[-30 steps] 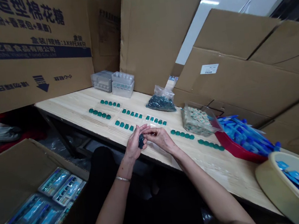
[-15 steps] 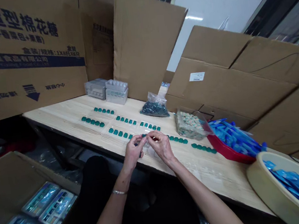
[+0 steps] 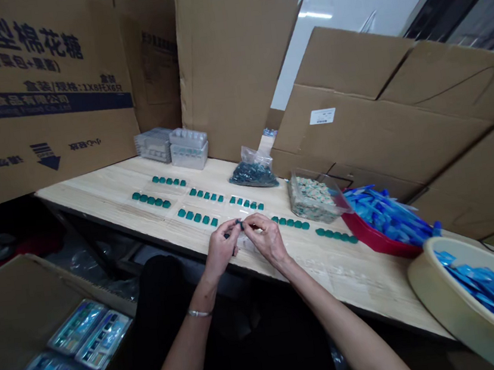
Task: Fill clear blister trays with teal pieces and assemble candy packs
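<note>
I pinch one small, dark-green piece [image 3: 240,225] between the nearly closed fingertips of my left hand [image 3: 221,251] and right hand [image 3: 266,241], near the front edge of the pale wooden tabletop [image 3: 89,189]. Something dark shows among my curled left fingers; I cannot tell what. If my pinch slips, the piece could roll off that edge; a careless right knuckle could nudge the row of blocky green pieces [image 3: 294,223] beside it.
</note>
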The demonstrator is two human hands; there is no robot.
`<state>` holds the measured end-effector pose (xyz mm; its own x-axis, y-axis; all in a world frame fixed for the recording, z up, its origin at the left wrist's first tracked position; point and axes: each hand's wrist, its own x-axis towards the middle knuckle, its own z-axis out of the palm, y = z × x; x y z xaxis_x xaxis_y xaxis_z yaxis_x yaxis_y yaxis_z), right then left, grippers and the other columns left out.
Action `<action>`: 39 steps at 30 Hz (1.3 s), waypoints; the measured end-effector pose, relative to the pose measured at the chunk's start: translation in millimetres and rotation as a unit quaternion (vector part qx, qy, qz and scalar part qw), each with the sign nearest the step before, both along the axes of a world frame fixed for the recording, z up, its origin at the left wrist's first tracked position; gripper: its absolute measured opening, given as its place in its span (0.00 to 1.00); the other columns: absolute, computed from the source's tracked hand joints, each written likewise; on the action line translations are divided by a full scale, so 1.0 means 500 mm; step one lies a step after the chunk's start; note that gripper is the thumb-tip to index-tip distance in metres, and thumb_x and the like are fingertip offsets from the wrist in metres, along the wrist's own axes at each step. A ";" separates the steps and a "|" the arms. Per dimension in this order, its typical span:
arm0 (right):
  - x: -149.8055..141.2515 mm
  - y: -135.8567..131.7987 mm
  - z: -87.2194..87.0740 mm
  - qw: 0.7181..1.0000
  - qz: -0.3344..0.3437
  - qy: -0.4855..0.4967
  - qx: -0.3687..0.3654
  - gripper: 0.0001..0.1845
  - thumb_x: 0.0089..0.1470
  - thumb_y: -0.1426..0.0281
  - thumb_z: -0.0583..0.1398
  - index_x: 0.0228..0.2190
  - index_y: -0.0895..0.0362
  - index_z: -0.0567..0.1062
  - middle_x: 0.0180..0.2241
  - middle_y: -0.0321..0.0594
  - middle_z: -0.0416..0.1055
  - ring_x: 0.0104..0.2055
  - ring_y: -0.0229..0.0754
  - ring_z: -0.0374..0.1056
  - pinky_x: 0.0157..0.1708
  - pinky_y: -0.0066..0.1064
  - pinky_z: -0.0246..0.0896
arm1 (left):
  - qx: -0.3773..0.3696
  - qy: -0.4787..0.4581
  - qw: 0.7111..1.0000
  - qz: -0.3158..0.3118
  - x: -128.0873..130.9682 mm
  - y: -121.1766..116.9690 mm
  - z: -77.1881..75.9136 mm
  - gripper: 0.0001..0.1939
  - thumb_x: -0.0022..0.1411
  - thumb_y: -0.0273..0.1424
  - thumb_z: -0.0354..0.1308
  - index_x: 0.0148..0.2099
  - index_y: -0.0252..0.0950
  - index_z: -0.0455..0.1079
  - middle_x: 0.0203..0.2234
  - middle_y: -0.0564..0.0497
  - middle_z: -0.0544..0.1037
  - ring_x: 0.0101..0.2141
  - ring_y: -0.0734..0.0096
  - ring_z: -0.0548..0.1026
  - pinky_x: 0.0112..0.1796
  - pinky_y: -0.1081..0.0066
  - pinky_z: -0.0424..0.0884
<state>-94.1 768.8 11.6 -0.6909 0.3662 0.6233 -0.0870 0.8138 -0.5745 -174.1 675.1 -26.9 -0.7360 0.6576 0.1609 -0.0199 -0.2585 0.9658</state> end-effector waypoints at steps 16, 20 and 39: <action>0.002 -0.004 -0.011 0.983 -0.030 -0.036 0.176 0.09 0.55 0.75 0.52 0.33 0.57 0.73 0.33 0.43 0.71 0.37 0.43 0.66 0.40 0.35 0.63 | 0.047 -0.079 0.994 -0.056 0.002 -0.002 0.004 0.20 0.57 0.32 0.51 0.51 0.31 0.65 0.14 0.60 0.61 0.13 0.82 0.58 0.14 0.79 0.58; 0.002 -0.005 -0.014 0.974 -0.037 -0.036 0.221 0.09 0.56 0.75 0.52 0.34 0.58 0.72 0.33 0.44 0.71 0.38 0.43 0.66 0.40 0.35 0.63 | 0.045 -0.083 0.995 -0.037 0.000 0.002 -0.003 0.18 0.55 0.33 0.54 0.48 0.32 0.63 0.18 0.60 0.64 0.12 0.84 0.58 0.13 0.80 0.56; 0.011 0.034 0.009 0.984 0.004 -0.072 -0.164 0.10 0.46 0.65 0.62 0.30 0.59 0.77 0.30 0.42 0.75 0.30 0.40 0.70 0.31 0.30 0.68 | -0.051 0.227 0.967 0.102 -0.013 -0.007 -0.006 0.07 0.55 0.32 0.57 0.38 0.37 0.69 0.31 0.48 0.77 0.33 0.66 0.74 0.37 0.69 0.68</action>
